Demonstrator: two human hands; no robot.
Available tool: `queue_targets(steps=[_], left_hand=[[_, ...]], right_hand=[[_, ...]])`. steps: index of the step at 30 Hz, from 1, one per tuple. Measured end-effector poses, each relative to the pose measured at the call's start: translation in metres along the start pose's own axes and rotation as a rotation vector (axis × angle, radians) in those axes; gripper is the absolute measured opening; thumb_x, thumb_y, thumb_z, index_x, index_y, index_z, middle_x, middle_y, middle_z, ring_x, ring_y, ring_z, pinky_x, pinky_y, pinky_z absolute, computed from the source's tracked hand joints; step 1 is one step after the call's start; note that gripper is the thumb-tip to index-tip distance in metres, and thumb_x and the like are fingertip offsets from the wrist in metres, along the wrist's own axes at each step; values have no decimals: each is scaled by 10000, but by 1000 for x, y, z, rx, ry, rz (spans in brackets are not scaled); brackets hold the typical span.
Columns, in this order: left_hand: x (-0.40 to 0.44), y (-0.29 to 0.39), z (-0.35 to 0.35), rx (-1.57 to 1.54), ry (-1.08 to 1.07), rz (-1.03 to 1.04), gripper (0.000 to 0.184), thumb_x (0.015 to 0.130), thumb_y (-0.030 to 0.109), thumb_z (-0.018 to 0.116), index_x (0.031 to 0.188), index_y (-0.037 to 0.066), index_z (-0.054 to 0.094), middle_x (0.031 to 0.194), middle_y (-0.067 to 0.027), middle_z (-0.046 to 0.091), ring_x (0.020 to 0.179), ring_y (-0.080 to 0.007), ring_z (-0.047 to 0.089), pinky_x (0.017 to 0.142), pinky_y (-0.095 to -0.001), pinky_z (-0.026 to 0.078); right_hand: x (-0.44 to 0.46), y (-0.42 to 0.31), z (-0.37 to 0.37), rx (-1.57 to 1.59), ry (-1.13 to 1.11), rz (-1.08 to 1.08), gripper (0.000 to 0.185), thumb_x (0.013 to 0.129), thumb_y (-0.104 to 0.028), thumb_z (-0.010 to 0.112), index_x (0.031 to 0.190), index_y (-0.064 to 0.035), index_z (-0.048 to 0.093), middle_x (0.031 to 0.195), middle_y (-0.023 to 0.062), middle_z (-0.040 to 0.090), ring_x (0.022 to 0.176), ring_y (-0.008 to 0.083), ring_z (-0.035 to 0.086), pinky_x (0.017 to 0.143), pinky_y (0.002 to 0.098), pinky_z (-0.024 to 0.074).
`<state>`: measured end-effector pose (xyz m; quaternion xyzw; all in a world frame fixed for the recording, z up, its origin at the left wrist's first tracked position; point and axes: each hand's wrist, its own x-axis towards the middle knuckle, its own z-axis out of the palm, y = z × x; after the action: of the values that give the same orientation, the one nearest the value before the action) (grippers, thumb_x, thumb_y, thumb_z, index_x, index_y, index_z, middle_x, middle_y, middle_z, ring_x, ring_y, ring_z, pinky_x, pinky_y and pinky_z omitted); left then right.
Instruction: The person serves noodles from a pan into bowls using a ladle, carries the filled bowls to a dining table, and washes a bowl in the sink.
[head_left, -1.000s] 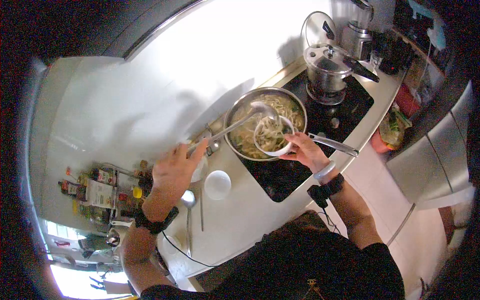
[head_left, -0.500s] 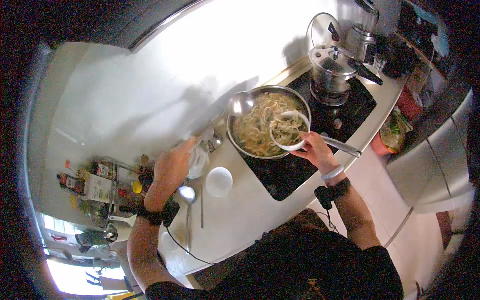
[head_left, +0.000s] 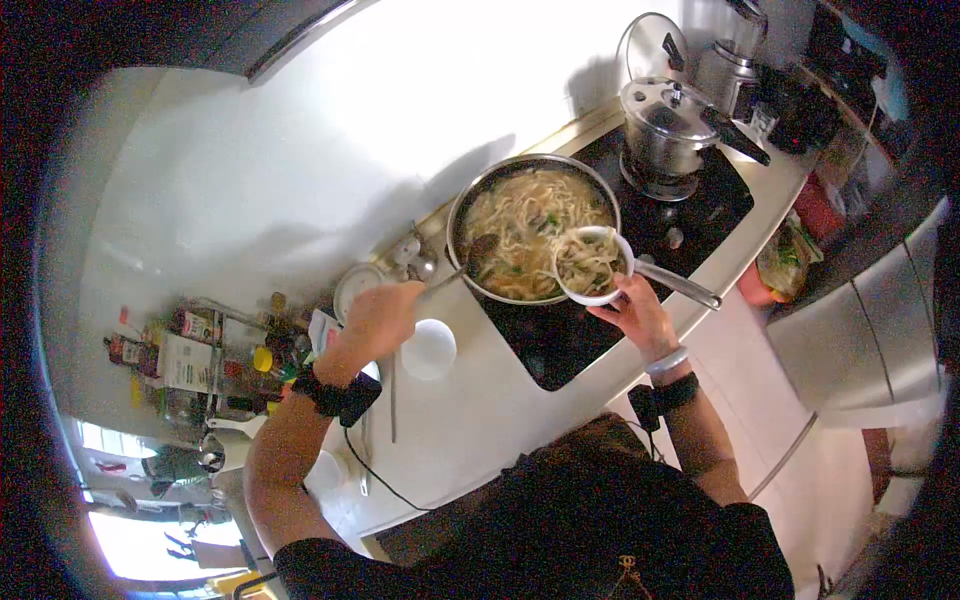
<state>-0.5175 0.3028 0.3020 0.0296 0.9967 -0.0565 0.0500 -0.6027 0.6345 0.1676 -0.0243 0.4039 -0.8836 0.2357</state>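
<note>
My right hand (head_left: 640, 318) is closed on the rim side of a small white bowl (head_left: 597, 299), which is filled with noodles and tilted over the near-right edge of the pan (head_left: 455, 222). My left hand (head_left: 382, 315) grips the handle of a ladle (head_left: 446, 283); its head dips into the left part of the pan. Pale noodles (head_left: 535, 205) in brown broth with green bits fill the wide steel pan on the black hob. To the left hand's right, an upturned-looking or plain white bowl (head_left: 428, 350) sits on the counter.
A pressure cooker (head_left: 665, 140) stands at the back right of the hob, its handle jutting right. The pan's long handle (head_left: 690, 290) points toward the counter's front edge. A chopstick-like rod (head_left: 393, 410) lies left. Bottles and jars (head_left: 270, 345) crowd the left side.
The ladle has dropped from above the pan's left rim into the broth. My left hand moved right and slightly down; the held bowl shifted a little right and its noodles sit differently.
</note>
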Motion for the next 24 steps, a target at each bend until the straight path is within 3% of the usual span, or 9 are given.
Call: queue_targets(steps=[5, 9, 11, 12, 14, 18, 20, 23, 24], left_hand=[[23, -24, 53, -337, -40, 137, 395, 742, 195, 602, 1113, 62, 593, 1012, -184, 617, 970, -346, 580, 877, -437, 435], [26, -14, 54, -412, -42, 148, 408, 749, 200, 613, 1123, 39, 592, 918, -143, 643, 796, -277, 626, 714, -378, 490], [23, 4, 22, -749, -521, -227, 361, 807, 217, 623, 1140, 81, 591, 1070, -132, 613, 905, -234, 596, 756, -355, 486], [23, -3, 33, -752, -515, -229, 361, 807, 217, 623, 1140, 81, 591, 1070, -132, 613, 905, -234, 596, 756, -355, 486], [25, -29, 71, -888, -351, 52, 352, 819, 203, 617, 1142, 68, 587, 858, -88, 635, 657, -177, 572, 550, -309, 460], [23, -41, 75, -799, -80, 278, 359, 797, 187, 631, 1135, 72, 593, 693, -35, 581, 522, -130, 497, 446, -257, 380], [16, -30, 38, -787, -195, 128, 441, 751, 166, 596, 1164, 16, 564, 539, 39, 463, 439, -37, 399, 391, -205, 285], [13, -4, -17, -983, -322, -218, 432, 747, 177, 592, 1146, 13, 576, 560, 32, 470, 450, -45, 411, 397, -206, 293], [15, -7, -13, -982, -320, -216, 432, 747, 177, 592, 1146, 13, 576, 560, 32, 470, 450, -45, 411, 397, -206, 293]], right_hand=[[6, 9, -17, 56, -3, -7, 369, 883, -291, 559, 1155, -52, 489, 1123, 68, 566, 1034, 183, 572, 857, 422, 510], [7, 10, -15, 63, -18, 16, 359, 883, -283, 559, 1158, -62, 492, 1131, 67, 561, 1038, 195, 569, 860, 423, 507], [3, 11, -16, 65, -46, 22, 354, 882, -280, 563, 1162, -75, 493, 1142, 66, 554, 1047, 205, 565, 867, 430, 502], [4, 14, -20, 61, -52, 22, 354, 882, -280, 563, 1162, -75, 493, 1142, 66, 554, 1047, 205, 565, 867, 430, 502], [6, 24, -29, 105, -38, 27, 355, 882, -279, 562, 1170, -82, 492, 1154, 69, 552, 1060, 209, 556, 869, 435, 500], [0, 17, -13, 84, -31, 22, 344, 884, -275, 559, 1163, -83, 500, 1148, 66, 555, 1067, 200, 549, 861, 435, 505], [1, 18, -15, 92, -23, 20, 343, 883, -277, 561, 1160, -83, 503, 1142, 64, 558, 1058, 198, 554, 859, 433, 507], [5, 19, -22, 85, -23, 21, 342, 882, -281, 561, 1154, -81, 509, 1133, 61, 564, 1042, 191, 562, 855, 428, 510], [6, 18, -25, 70, -30, 24, 342, 882, -284, 560, 1151, -79, 511, 1129, 60, 568, 1036, 186, 564, 853, 426, 511]])
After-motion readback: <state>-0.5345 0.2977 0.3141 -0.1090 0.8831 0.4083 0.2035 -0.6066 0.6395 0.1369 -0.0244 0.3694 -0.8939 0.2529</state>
